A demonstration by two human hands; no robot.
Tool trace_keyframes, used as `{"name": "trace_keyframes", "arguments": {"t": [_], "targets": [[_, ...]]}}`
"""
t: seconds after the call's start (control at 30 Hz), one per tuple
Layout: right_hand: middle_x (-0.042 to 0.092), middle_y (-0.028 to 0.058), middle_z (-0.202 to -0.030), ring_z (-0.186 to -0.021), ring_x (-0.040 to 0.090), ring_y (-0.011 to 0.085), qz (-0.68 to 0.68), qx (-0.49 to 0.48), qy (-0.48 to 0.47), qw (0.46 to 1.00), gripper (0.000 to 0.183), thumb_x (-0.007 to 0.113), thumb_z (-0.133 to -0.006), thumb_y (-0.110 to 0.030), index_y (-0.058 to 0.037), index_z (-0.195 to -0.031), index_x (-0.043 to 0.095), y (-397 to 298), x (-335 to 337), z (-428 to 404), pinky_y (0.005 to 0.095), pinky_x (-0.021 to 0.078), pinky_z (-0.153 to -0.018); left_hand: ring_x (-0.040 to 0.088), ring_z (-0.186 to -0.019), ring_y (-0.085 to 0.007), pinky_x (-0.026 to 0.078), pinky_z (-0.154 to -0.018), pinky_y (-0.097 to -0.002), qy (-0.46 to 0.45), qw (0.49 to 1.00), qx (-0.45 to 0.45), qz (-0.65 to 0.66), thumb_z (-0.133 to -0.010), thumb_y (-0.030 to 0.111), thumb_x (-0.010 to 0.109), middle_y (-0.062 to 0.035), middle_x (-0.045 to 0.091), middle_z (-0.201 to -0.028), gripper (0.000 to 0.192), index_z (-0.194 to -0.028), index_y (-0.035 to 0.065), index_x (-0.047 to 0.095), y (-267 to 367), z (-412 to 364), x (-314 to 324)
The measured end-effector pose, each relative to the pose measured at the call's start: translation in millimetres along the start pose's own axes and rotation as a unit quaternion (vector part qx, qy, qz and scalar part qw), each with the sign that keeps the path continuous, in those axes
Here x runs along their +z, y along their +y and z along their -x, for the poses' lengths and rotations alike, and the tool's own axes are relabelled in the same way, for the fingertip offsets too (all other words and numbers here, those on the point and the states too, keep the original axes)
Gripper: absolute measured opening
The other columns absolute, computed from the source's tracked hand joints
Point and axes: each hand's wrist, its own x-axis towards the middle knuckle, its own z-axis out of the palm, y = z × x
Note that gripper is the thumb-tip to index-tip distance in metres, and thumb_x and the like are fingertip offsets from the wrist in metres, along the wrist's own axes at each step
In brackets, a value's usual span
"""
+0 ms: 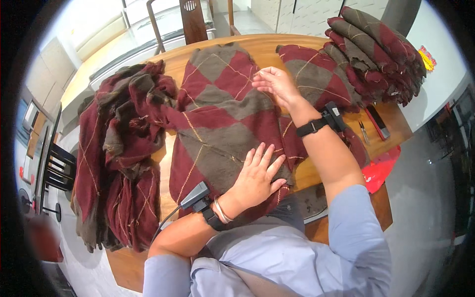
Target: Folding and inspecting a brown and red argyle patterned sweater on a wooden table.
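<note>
A maroon and grey-brown argyle knitted piece [222,130] lies spread on the wooden table before me. My left hand [256,178] rests flat on its near part, fingers apart. Over its upper right edge is my right hand [272,83], thumb and fingertips brought together; whether a thread or some fabric is between them is too small to tell. Right of this piece lies more of the same argyle knit [319,74], partly hidden by my right forearm.
A crumpled heap of argyle knits [126,148] hangs over the table's left side. Folded knits [374,55] are stacked at the far right. Small thread snips [363,132], a dark red-edged case [377,122] and a red plastic bag [382,169] are at the right edge. Chairs [193,22] stand beyond.
</note>
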Motion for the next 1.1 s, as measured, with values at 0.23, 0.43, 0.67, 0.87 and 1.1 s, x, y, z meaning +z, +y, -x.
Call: {"name": "trace_keyframes", "arguments": {"t": [0.23, 0.43, 0.67, 0.87, 1.1], "targets": [[0.065, 0.0007, -0.080, -0.065, 0.058, 0.0073, 0.191, -0.082, -0.026, 0.978, 0.016, 0.059, -0.092, -0.018, -0.0043, -0.098, 0.066, -9, 12, 24, 0.0207, 0.0482, -0.059, 0.067, -0.082, -0.0234, 0.053, -0.073, -0.0342, 0.125, 0.958, -0.126, 0.227, -0.081, 0.010, 0.068, -0.0092, 0.068, -0.093, 0.028, -0.109, 0.0079, 0.063, -43, -39, -45], [0.068, 0.0105, -0.083, -0.079, 0.066, 0.0181, 0.330, -0.298, -0.032, 0.895, 0.014, 0.062, -0.086, -0.016, -0.0024, -0.085, 0.067, 7, 23, 44, 0.0316, 0.0504, -0.072, 0.064, -0.078, -0.0150, 0.051, -0.072, -0.0297, 0.245, 0.923, -0.181, 0.235, -0.084, 0.009, 0.067, -0.0091, 0.068, -0.089, 0.033, -0.117, 0.0058, 0.061, -121, -97, -24], [0.066, 0.0140, -0.088, -0.085, 0.065, 0.0299, 0.327, -0.291, 0.042, 0.898, 0.014, 0.066, -0.080, -0.012, -0.0035, -0.091, 0.066, -4, -46, 115, 0.0395, 0.0510, -0.077, 0.061, -0.076, -0.0099, 0.049, -0.071, -0.0240, 0.193, 0.882, -0.217, 0.371, -0.091, 0.012, 0.063, -0.0051, 0.068, -0.089, 0.021, -0.108, -0.0001, 0.066, -132, -93, 10], [0.064, 0.0181, -0.105, -0.101, 0.060, 0.0357, 0.684, -0.151, 0.282, 0.656, 0.026, 0.064, -0.079, -0.013, -0.0021, -0.103, 0.066, -14, -242, 200, 0.0428, 0.0475, -0.090, 0.057, -0.070, -0.0083, 0.047, -0.066, -0.0224, 0.232, 0.860, -0.157, 0.427, -0.087, 0.007, 0.066, 0.0008, 0.062, -0.081, 0.030, -0.117, 0.0051, 0.058, -140, -97, 26], [0.063, 0.0242, -0.102, -0.104, 0.057, 0.0410, 0.720, 0.047, 0.301, 0.624, 0.020, 0.058, -0.081, -0.011, -0.0002, -0.098, 0.063, -8, -296, 225, 0.0494, 0.0455, -0.089, 0.063, -0.062, -0.0165, 0.049, -0.061, -0.0314, 0.136, 0.906, -0.270, 0.295, -0.087, 0.020, 0.067, -0.0048, 0.061, -0.066, 0.041, -0.125, 0.0182, 0.052, -113, -98, 5]]}}
